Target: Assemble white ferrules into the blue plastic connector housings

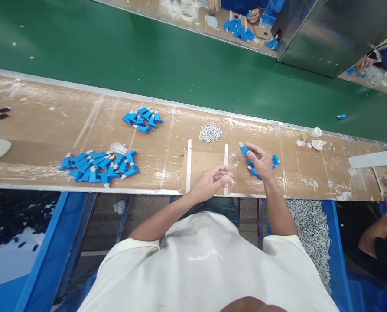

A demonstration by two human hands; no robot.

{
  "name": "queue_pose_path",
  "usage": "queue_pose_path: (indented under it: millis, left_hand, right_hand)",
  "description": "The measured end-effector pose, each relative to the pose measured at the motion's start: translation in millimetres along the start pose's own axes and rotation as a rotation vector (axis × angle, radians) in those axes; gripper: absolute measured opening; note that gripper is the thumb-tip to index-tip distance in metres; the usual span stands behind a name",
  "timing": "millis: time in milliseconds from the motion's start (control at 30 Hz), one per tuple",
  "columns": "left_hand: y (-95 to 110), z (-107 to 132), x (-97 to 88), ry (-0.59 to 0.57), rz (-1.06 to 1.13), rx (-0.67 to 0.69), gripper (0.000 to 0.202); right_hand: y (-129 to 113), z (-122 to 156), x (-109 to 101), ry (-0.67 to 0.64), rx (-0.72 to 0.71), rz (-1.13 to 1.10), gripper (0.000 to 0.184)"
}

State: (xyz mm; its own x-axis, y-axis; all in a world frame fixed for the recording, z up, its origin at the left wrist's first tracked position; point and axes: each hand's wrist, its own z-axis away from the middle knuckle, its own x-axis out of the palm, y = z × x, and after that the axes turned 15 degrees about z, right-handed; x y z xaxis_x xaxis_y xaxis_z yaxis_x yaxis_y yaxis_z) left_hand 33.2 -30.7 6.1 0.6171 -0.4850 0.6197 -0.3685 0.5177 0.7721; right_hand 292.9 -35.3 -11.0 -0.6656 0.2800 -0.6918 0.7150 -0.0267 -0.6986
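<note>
My right hand [261,159] is closed on a small blue plastic part [243,150] with a white tip, held just above a small pile of the same blue parts [274,161] on the brown bench. My left hand [213,180] hovers over a cardboard pad [202,164] with fingers pinched together on something too small to name. A little heap of small white-grey pieces [210,132] lies just beyond the pad.
A large pile of blue parts [97,165] and a smaller one [143,118] lie to the left. A green conveyor belt [147,56] runs behind the bench. A blue bin of white pieces [312,234] sits below right. Another person's arm [373,236] is at far right.
</note>
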Motion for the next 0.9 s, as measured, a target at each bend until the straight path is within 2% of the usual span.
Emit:
queue_pose_path:
  millis: [67, 133, 200, 267, 333, 433, 500, 600, 667, 733, 900]
  left_hand:
    - [-6, -9, 4.0, 0.062, 0.093, 0.084, 0.062]
    - [-12, -17, 6.6, 0.121, 0.160, 0.154, 0.063]
    - [-16, -19, 6.1, 0.193, 0.201, 0.201, 0.062]
    - [-18, -17, 1.9, 0.250, 0.218, 0.219, 0.060]
    - [-17, -10, -5.9, 0.257, 0.243, 0.217, 0.057]
    - [-13, 5, -23.5, 0.239, 0.304, 0.211, 0.055]
    - [-9, 14, -37.9, 0.257, 0.328, 0.214, 0.055]
    - [-4, 25, -58.8, 0.329, 0.350, 0.230, 0.053]
    - [-2, 28, -68.5, 0.377, 0.369, 0.234, 0.049]
    - [-1, 28, -73.1, 0.396, 0.383, 0.218, 0.047]
    - [0, 26, -71.8, 0.412, 0.400, 0.152, 0.046]
  right_hand:
    - [-29, 22, 17, 0.127, -0.158, 0.161, 0.042]
    - [-52, 41, 32, 0.228, -0.327, 0.321, 0.041]
    - [-67, 56, 43, 0.259, -0.447, 0.394, 0.046]
    - [-74, 63, 50, 0.241, -0.471, 0.362, 0.051]
    - [-75, 64, 54, 0.209, -0.380, 0.234, 0.052]
    - [-64, 58, 61, 0.139, -0.111, -0.002, 0.044]
    - [-53, 53, 68, 0.052, 0.095, -0.112, 0.043]
    - [-38, 50, 79, -0.135, 0.336, -0.223, 0.052]
    - [-34, 50, 85, -0.214, 0.397, -0.262, 0.055]
    - [-35, 50, 87, -0.234, 0.403, -0.278, 0.054]
    - [-42, 48, 92, -0.252, 0.360, -0.286, 0.048]
